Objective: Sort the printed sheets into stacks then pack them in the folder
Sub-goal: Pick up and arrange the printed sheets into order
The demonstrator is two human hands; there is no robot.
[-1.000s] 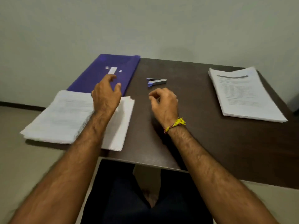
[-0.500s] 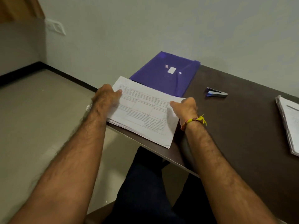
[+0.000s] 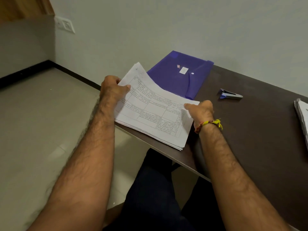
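Note:
A stack of printed sheets (image 3: 150, 112) with ruled tables lies at the dark table's left corner, partly overhanging the edge. My left hand (image 3: 111, 90) grips its left side, thumb on top, and that side is lifted and bowed upward. My right hand (image 3: 200, 110) holds the stack's right edge, thumb pressed on the top sheet. A purple plastic folder (image 3: 176, 75) lies flat just behind the stack, against the wall. A second stack of printed sheets (image 3: 302, 117) sits at the right border, cut off by the frame.
A small grey and blue staple remover (image 3: 230, 95) lies on the dark brown table (image 3: 250, 147) right of the folder. The table's front edge runs diagonally over my legs. Tiled floor lies to the left, with a wall switch plate (image 3: 65, 25) above.
Both hands went from hovering over the table to gripping the left stack at its two sides. The stack's left side has since lifted. My view swung left.

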